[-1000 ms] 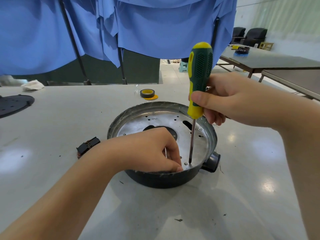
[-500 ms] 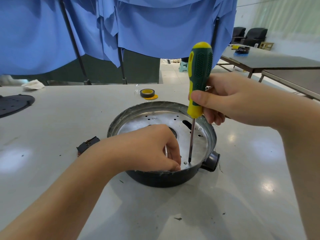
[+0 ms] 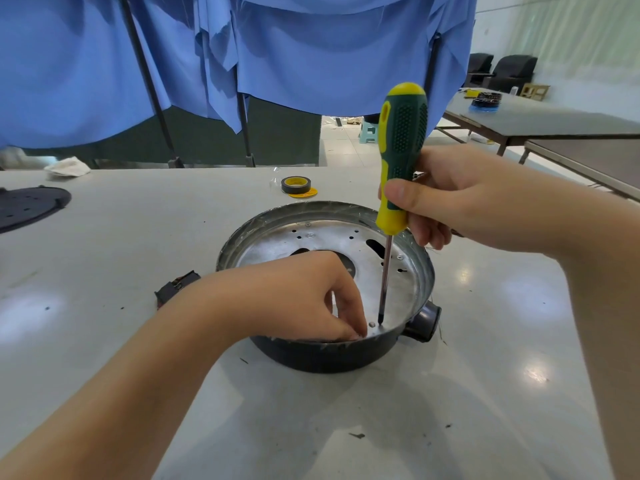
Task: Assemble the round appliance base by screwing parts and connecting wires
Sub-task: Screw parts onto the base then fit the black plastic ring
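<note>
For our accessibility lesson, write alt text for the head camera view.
A right hand holds a green and yellow screwdriver upright, tip down inside a round metal base on a grey table, while the left hand rests inside beside the tip.

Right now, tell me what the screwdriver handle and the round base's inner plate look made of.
Screwdriver handle: likely plastic with rubbery grip; matte yellow and green, dimpled texture. Inner plate: seemingly bare sheet metal, silvery and dully reflective, punched with holes.
</note>
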Demonstrator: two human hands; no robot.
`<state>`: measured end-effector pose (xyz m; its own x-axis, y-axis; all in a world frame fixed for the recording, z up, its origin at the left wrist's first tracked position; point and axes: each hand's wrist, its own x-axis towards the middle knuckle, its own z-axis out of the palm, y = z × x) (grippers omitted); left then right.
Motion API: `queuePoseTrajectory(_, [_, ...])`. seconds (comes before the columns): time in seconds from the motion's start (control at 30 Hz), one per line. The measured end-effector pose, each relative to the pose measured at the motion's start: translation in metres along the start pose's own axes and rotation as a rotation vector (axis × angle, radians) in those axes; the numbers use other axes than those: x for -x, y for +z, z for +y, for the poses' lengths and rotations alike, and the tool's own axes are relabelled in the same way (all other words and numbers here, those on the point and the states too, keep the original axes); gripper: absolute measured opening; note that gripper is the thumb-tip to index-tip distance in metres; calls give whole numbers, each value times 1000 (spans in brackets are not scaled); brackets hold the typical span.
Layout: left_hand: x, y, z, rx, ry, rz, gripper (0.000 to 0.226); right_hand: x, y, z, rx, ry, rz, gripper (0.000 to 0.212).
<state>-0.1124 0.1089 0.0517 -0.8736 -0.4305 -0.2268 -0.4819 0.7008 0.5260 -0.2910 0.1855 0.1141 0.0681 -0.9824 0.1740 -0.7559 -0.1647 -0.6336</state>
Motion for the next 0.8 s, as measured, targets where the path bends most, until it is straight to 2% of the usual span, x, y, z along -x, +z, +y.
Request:
queuePoseTrajectory(0.33, [-1, -1, -5, -28, -39, 35, 5, 1, 0, 2, 4, -6, 12, 21])
queuePoseTrajectory(0.8, [-3, 0, -3, -19, 6, 29, 6, 1, -1, 2, 10, -5, 5, 23])
